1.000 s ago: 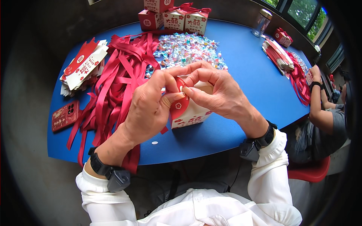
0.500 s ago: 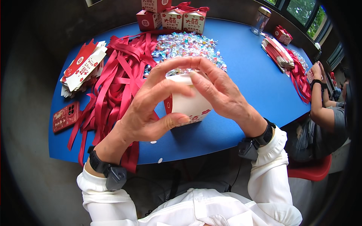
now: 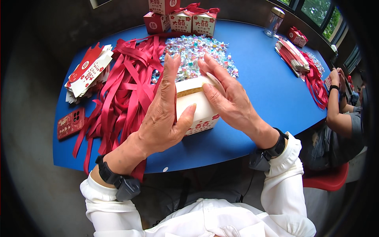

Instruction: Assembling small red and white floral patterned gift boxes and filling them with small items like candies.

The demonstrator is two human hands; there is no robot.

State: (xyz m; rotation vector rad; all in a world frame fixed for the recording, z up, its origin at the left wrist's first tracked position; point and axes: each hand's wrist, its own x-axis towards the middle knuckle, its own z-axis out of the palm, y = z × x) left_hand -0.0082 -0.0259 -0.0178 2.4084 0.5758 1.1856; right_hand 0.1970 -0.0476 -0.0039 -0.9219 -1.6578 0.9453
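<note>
The left hand (image 3: 160, 116) is upright beside a white, square paper box (image 3: 201, 107), fingers straight, thumb spread wide. The right hand (image 3: 233, 104) has its thumb at the top edge, fingers along the right side (pinching or not, I cannot tell). Red lettering and blossoms mark the box, on a smooth blue table (image 3: 262, 94).

A blue table (image 3: 268, 79) is set across the middle of the frame, backed by a dark grey wall (image 3: 118, 19) at the top. Grey floor (image 3: 63, 181) is seen at lower left. Green foliage (image 3: 330, 29) is framed, in daylight, by dark-edged windows (image 3: 314, 15) at upper right; a red seat (image 3: 328, 179) is placed at lower right.
</note>
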